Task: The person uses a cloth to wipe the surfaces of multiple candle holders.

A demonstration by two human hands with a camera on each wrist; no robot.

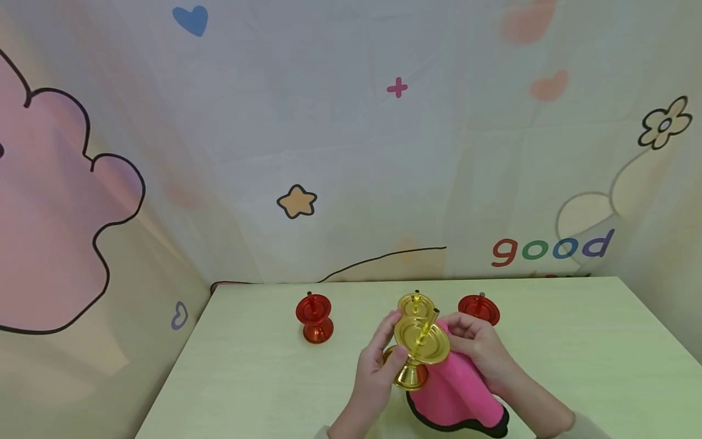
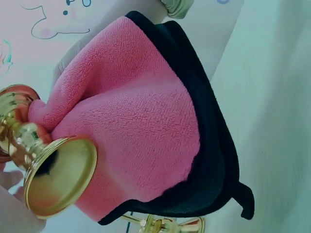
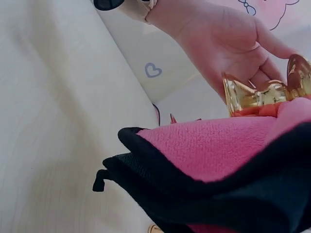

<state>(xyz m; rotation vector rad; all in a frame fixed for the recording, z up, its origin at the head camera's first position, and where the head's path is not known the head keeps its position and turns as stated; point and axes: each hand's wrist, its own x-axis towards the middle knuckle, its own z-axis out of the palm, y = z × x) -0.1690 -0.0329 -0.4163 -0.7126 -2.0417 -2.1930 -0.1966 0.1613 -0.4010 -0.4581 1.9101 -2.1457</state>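
A shiny gold candle holder (image 1: 421, 341) with a round dish, a thin upright stem and a flared base is held tilted above the table by my left hand (image 1: 373, 372), thumb on the near side and fingers on the far side. My right hand (image 1: 482, 347) pinches a pink cloth (image 1: 450, 390) with black edging against the dish's right side. In the left wrist view the cloth (image 2: 136, 126) hangs in folds beside the gold candle holder (image 2: 63, 179). The right wrist view shows the left hand (image 3: 218, 43) around the gold candle holder (image 3: 257, 94), partly covered by cloth.
Behind the hands stands another gold candle holder (image 1: 416, 303). A red candle holder (image 1: 317, 317) is at the left, and another red one (image 1: 479, 308) stands behind my right hand. The pale table (image 1: 247, 366) meets a printed curtain (image 1: 351, 152) at the back.
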